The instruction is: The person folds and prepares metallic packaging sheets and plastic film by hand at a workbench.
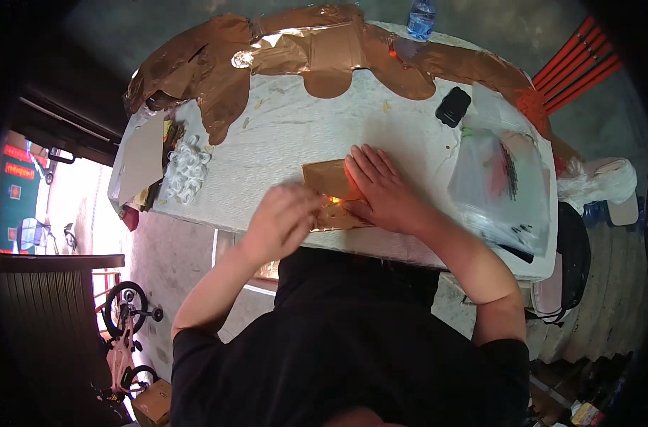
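A small shiny copper-coloured sheet [327, 176] lies on the white-covered table near its front edge. My right hand [379, 188] presses flat on the right part of this sheet, its fingers stretched out and pointing away from me. At the sheet's left side is my left hand [283, 219], with its fingers curled together and blurred. Whether the fingers pinch anything cannot be made out. Between the two hands the foil gleams brightly, and part of it is hidden under my right hand.
Large brown foil pieces [331, 53] line the table's far edge, near a water bottle [421, 19]. White curled pieces [187, 169] and a grey board [143, 160] lie left. A black object [453, 107] and plastic bags [491, 181] are right.
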`<state>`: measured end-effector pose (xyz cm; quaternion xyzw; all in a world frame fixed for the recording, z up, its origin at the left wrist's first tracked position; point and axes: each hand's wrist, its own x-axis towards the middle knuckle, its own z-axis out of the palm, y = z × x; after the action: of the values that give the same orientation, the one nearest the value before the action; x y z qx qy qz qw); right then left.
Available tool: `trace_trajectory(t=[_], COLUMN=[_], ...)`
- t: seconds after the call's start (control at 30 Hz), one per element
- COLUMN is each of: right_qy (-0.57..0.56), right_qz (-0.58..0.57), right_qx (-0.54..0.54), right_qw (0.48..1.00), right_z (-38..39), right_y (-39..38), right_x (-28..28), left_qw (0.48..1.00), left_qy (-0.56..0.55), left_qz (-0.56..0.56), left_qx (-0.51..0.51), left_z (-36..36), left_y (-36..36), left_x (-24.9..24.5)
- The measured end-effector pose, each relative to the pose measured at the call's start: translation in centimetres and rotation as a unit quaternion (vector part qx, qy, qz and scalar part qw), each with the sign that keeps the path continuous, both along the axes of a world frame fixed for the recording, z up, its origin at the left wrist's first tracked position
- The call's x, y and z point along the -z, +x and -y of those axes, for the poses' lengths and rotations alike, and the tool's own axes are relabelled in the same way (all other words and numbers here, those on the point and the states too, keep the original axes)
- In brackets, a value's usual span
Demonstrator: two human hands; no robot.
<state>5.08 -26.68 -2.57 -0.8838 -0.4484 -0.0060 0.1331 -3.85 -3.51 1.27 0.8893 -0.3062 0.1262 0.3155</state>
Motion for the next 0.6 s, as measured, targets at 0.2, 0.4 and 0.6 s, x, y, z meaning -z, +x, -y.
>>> trace_trajectory(t=[0.2, 0.4, 0.6], right_qy=[0.006, 0.007, 0.024], right_qz=[-0.002, -0.016, -0.061], right_qx=[-0.003, -0.058, -0.134], right_qw=[1.0, 0.998, 0.989], right_z=[0.1, 0.8, 1.2], right_y=[0.1, -0.3, -0.6], right_x=[0.1, -0.7, -0.6], left_qw=[0.993, 0.988, 0.983], left_qy=[0.089, 0.138, 0.176], left_qz=[-0.066, -0.065, 0.043], left_qx=[0.05, 0.032, 0.013], left_z=[-2.1, -0.9, -0.4], left_y=[2.2, -0.5, -2.3], left_x=[0.3, -1.3, 0.1])
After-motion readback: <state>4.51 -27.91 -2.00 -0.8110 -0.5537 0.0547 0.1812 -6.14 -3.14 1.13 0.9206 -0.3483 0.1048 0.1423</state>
